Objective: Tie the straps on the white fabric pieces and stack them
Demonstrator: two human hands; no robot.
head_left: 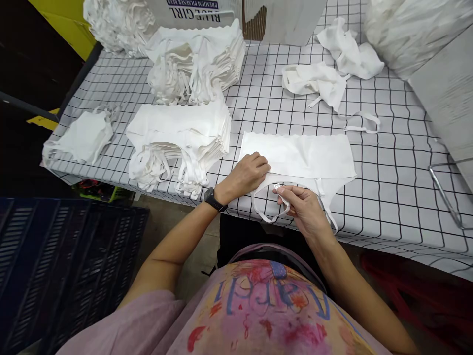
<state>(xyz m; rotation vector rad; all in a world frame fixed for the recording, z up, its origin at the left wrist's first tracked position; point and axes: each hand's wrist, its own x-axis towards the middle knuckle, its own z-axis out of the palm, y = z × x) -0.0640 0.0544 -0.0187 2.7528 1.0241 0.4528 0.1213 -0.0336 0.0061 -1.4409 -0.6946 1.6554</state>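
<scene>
A white strappy bra top lies flat near the table's front edge, its straps toward me. My left hand, with a black watch on the wrist, is closed with curled fingers on the top's left edge; the fingertips are partly hidden. Between the thumb and fingers of my right hand is the left shoulder strap, pinched close to its small white slider. The other shoulder strap hangs loose over the table edge, to the right of my right hand.
Left of me are a neat stack of white tops, a taller stack behind it and a small pile. Loose tops and a strap lie right. A cardboard box stands behind; a metal rod lies far right.
</scene>
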